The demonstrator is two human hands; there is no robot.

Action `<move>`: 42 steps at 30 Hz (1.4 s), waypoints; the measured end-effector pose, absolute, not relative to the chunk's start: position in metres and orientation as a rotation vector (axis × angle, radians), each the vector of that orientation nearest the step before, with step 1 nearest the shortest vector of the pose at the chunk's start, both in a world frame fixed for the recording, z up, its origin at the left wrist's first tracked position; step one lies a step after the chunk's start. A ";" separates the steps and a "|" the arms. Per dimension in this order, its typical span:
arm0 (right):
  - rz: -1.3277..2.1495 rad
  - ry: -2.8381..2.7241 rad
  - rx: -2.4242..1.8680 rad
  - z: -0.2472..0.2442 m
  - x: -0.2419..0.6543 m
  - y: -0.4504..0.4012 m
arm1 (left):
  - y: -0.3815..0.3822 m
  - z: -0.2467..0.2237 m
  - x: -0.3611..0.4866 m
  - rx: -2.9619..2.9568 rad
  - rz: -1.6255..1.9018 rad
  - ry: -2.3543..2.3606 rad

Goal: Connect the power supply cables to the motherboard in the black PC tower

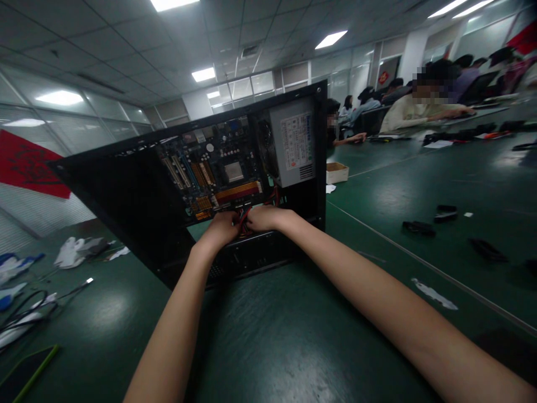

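A black computer case (121, 168) stands upright on the green table with its side open towards me. Inside it are a motherboard (229, 151) with a bare square chip and, at the upper right, a grey power supply (296, 145) with a white label. Both hands reach into the lower part of the case, close together. Between them runs a bundle of red and black cables (243, 215). My left hand (222, 226) curls its fingers around the bundle from the left. My right hand (264, 217) closes on the same cables from the right. Its fingertips are partly hidden.
The green table (268, 330) carries a phone-like dark slab (29, 372), cables (62, 296) and plastic bags (75, 252) at left. Small black parts (419, 228) and a torn white scrap (434, 294) lie at right. Behind stands a small box (337, 172); several people sit further back.
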State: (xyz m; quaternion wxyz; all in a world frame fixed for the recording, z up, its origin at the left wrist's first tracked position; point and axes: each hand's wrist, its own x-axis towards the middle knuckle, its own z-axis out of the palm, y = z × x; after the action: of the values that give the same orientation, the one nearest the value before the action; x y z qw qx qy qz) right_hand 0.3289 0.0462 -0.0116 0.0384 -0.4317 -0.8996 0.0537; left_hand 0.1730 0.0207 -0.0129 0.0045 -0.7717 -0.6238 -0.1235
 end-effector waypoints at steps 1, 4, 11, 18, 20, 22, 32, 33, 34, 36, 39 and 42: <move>0.165 -2.758 -1.325 -0.011 0.329 0.046 | 0.021 -0.013 0.173 -2.422 -0.387 -1.944; 0.176 -2.761 -1.332 -0.010 0.329 0.044 | 0.022 -0.014 0.172 -2.438 -0.392 -1.919; 0.181 -2.762 -1.328 -0.011 0.329 0.046 | 0.022 -0.014 0.171 -2.454 -0.418 -1.927; 0.174 -2.756 -1.306 -0.013 0.329 0.048 | 0.024 -0.016 0.168 -2.455 -0.400 -1.900; 0.152 -2.772 -1.301 -0.012 0.329 0.046 | 0.026 -0.017 0.167 -2.450 -0.398 -1.907; 0.131 -2.789 -1.296 -0.010 0.328 0.045 | 0.027 -0.018 0.166 -2.438 -0.386 -1.934; 0.095 -2.791 -1.293 -0.016 0.325 0.050 | 0.024 -0.017 0.168 -2.419 -0.422 -1.975; 0.089 -2.791 -1.293 -0.016 0.324 0.051 | 0.025 -0.017 0.167 -2.416 -0.413 -1.978; 0.081 -2.790 -1.288 -0.017 0.324 0.052 | 0.025 -0.018 0.167 -2.412 -0.400 -1.980; 0.072 -2.789 -1.279 -0.018 0.324 0.052 | 0.027 -0.019 0.166 -2.405 -0.389 -1.967; 0.073 -2.797 -1.280 -0.018 0.324 0.051 | 0.028 -0.021 0.164 -2.411 -0.390 -1.949; 0.063 -2.803 -1.281 -0.018 0.323 0.051 | 0.029 -0.023 0.162 -2.426 -0.420 -1.946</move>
State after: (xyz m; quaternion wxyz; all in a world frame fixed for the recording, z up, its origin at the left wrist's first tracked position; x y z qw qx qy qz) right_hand 0.3234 0.0505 -0.0178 0.0297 -0.4155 -0.9089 0.0205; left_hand 0.1622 0.0291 -0.0227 0.0016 -0.7730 -0.6202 -0.1338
